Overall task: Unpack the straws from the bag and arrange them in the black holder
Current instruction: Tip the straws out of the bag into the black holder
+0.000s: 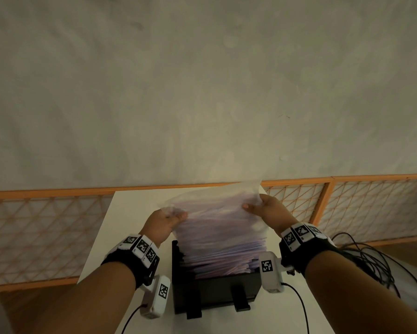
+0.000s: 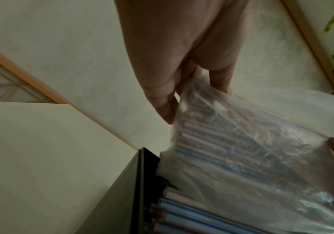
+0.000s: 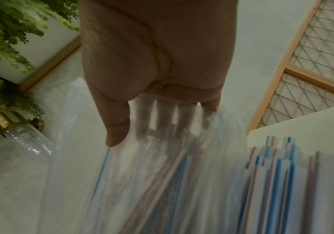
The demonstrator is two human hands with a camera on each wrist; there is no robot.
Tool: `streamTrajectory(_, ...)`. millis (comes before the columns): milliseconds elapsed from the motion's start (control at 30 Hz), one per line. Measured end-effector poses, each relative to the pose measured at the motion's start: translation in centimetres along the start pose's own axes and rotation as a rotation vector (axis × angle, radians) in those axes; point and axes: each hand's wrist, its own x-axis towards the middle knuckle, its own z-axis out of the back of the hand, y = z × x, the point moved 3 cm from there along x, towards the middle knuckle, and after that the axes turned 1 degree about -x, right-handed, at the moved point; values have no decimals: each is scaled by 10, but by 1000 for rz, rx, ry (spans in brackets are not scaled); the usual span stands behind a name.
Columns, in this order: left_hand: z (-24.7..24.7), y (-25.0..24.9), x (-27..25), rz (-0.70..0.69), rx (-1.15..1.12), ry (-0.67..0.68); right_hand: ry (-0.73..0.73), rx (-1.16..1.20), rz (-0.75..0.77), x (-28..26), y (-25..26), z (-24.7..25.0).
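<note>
Two hands hold a clear bag (image 1: 217, 213) above the black holder (image 1: 214, 292) on the white counter (image 1: 130, 213). Its 9 o'clock edge is pinched by the left hand (image 1: 165, 222), its 3 o'clock edge by the right hand (image 1: 266, 208). Striped straws (image 1: 229, 259) spill from it into the holder.

Blue-and-pink-striped straws (image 3: 282, 182), black holder (image 1: 217, 292)

A pale mottled floor (image 1: 202, 80) is filling the upper frame of the head view under dim, warm light. An orange-framed lattice panel (image 1: 46, 235) is running across the middle, behind a white worktop (image 1: 135, 203). In the right wrist view, a leafy green plant (image 3: 8, 31) is showing at upper left above a brass-capped glass bottle (image 3: 22, 134).
</note>
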Motion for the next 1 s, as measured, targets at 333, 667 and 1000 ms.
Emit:
streamTrajectory(333, -2, 5, -3, 108, -91, 15, -76, -62, -26, -2, 4, 0)
streamTrajectory(667, 3, -3, -3, 28, 8, -51, -43, 171, 56, -10, 12, -1)
streamTrajectory(1000, 1, -15, -8, -101, -89, -113, -127, -2, 8, -3, 15, -1)
